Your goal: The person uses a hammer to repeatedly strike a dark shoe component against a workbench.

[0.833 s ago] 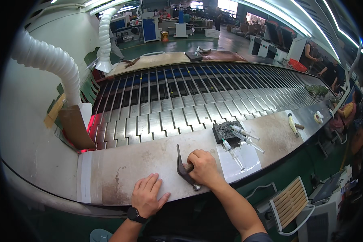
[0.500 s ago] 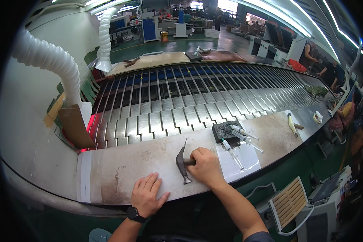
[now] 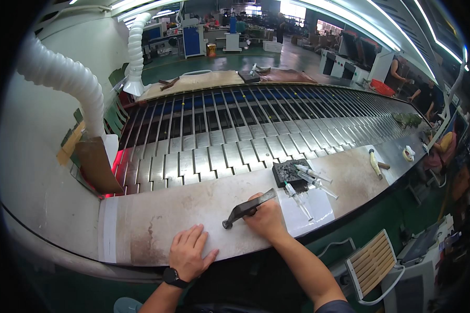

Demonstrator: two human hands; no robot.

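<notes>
My right hand point(image 3: 267, 218) grips a hammer point(image 3: 245, 208) by its handle, most of which the fingers hide. The dark head is turned so its round striking face points to the lower left and its flat end to the upper right. Fingers apart, my left hand point(image 3: 189, 252) lies flat on the pale, stained work board point(image 3: 156, 221), left of the hammer. To the right of my right hand, several syringes point(image 3: 298, 201) lean with their tips on a dark block point(image 3: 283, 173), over a white sheet point(image 3: 318, 208).
Beyond the board runs a bed of metal slats point(image 3: 230, 148). A second hammer point(image 3: 375, 164) and a tape roll point(image 3: 408, 153) lie farther right. White ducts point(image 3: 62, 75) hang at left. A slatted wooden seat point(image 3: 372, 263) stands lower right. People work at far right.
My right hand has turned the hammer: its head lay nearly upright with the claw up, and now slants from lower left to upper right. My left hand stays in place.
</notes>
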